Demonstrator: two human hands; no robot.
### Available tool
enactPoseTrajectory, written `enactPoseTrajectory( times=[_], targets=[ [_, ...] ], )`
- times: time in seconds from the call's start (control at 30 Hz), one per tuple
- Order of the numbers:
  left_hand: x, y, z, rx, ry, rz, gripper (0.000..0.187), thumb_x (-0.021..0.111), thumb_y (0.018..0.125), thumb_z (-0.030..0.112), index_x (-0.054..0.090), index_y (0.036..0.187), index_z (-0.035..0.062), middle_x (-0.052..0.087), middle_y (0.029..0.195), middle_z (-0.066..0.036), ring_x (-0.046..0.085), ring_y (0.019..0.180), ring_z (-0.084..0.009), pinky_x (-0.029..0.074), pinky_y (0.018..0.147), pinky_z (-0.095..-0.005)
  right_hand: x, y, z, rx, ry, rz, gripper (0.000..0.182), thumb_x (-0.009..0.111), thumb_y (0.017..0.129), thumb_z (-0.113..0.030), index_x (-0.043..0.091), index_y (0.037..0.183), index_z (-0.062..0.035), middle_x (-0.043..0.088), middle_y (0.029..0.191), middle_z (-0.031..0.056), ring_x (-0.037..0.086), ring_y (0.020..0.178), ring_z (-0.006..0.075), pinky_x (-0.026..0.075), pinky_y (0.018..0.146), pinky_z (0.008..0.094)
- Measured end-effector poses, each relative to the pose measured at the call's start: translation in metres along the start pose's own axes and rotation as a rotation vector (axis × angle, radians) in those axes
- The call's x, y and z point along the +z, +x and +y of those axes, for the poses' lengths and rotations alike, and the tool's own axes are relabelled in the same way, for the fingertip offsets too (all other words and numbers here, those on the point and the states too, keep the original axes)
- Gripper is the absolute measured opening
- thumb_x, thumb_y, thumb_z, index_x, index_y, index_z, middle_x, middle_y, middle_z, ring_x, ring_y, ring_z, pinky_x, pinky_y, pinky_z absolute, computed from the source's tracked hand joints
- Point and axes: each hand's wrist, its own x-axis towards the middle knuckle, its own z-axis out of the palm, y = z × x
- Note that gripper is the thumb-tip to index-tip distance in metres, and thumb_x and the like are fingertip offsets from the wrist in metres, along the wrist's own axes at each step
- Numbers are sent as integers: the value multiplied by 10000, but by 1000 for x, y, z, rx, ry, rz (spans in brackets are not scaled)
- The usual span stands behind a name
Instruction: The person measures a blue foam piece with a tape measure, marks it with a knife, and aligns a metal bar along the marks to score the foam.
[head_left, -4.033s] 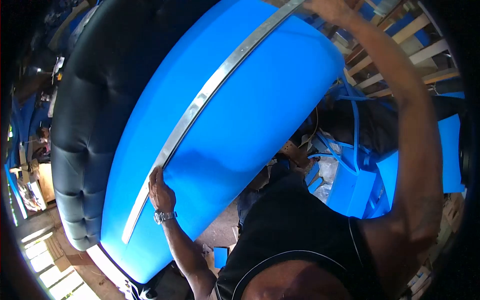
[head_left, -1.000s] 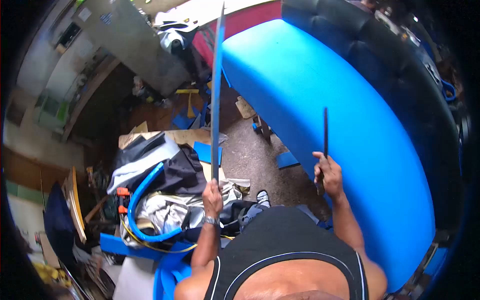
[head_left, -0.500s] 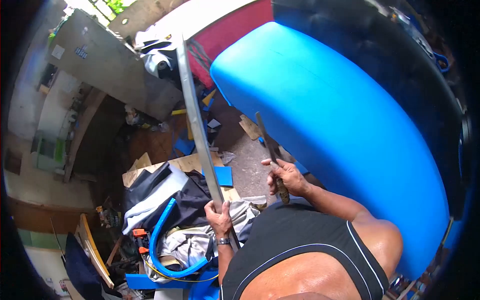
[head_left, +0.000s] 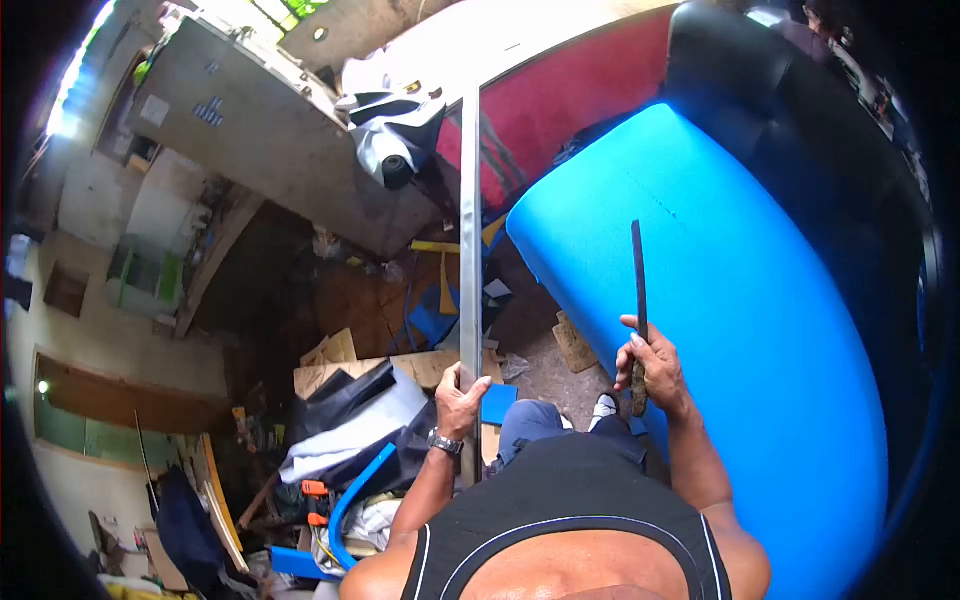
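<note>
My left hand (head_left: pixel 461 402), with a watch on its wrist, is closed around a long, flat metal bar (head_left: pixel 471 230) that stands nearly upright in front of me. In my right hand (head_left: pixel 658 372) is a knife (head_left: pixel 639 270) with a long, narrow dark blade pointing up and away; its rough, wrapped-looking handle sticks out below my fingers. Behind the blade and along my right side lies a big padded blue piece (head_left: pixel 720 270) with smooth, rounded edges. The knife overlaps it in this view.
Dark and white fabric (head_left: pixel 360 420) lies heaped at my left, beside an orange tool (head_left: pixel 315 488) and a curved blue strip (head_left: pixel 352 510). Scraps and board pieces litter the floor (head_left: pixel 545 385). A fabric roll (head_left: pixel 390 160) and a red panel (head_left: pixel 570 95) are farther back.
My view has swung left, so things appear farther right. The metal bar has gone from slanted to nearly upright, and the knife points more straight ahead. Both hands keep their hold.
</note>
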Motion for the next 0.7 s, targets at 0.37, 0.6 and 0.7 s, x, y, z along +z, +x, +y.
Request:
enactPoseTrajectory(
  times=[0.37,0.6,0.7],
  targets=[
    [-28,361,-21,151,70,-101,263,795,903,222,624,873,25,601,779,-8,508,693,-112,444,632,-319,42,123,-13,9,-388,569,355,539,1039,-193,598,1346,-24,664,769,50,594,621,114,496,592,297],
    [-108,637,60,-157,-363,-406,260,730,965,289,600,1008,67,573,757,1,558,599,-101,461,541,-269,119,193,2,5,-554,853,300,563,1023,-144,652,1281,-20,654,726,52,617,668,117,481,622,302],
    [-109,638,-32,-61,115,-260,355,834,867,332,624,950,58,609,781,-3,543,636,-97,465,582,-289,140,186,26,-60,-456,922,291,561,1028,-137,653,1277,-18,644,723,36,592,655,103,467,604,293]
  ],
)
